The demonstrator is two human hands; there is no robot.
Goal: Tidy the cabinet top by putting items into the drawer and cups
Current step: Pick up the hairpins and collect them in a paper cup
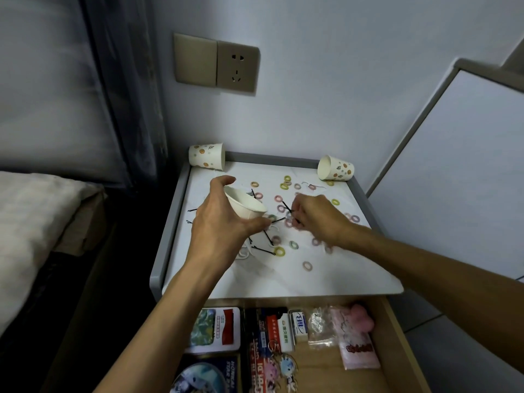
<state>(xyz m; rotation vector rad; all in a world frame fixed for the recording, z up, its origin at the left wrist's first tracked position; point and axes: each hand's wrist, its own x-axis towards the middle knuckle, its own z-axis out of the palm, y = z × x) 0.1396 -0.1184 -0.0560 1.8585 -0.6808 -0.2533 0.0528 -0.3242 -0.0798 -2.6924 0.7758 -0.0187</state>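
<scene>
a: left hand [219, 222] is curled round a paper cup [245, 207], holding it tilted over the cabinet top [326, 276].
b: and the right hand [316, 219]?
a: it's pinching a black hairpin [287, 207], near the cup's rim, to its right. looks like the step of sorting pins into a cup.
b: next move?
a: i'd say bring the pin over the rim and let go. other pins [265, 251] and hair ties [279, 251] lie scattered under and around both hands.

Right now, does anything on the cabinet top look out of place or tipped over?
Yes. The back-left cup and the back-right cup lie on their sides, not upright. Coloured hair rings and black hairpins lie scattered over the cabinet top.
</scene>
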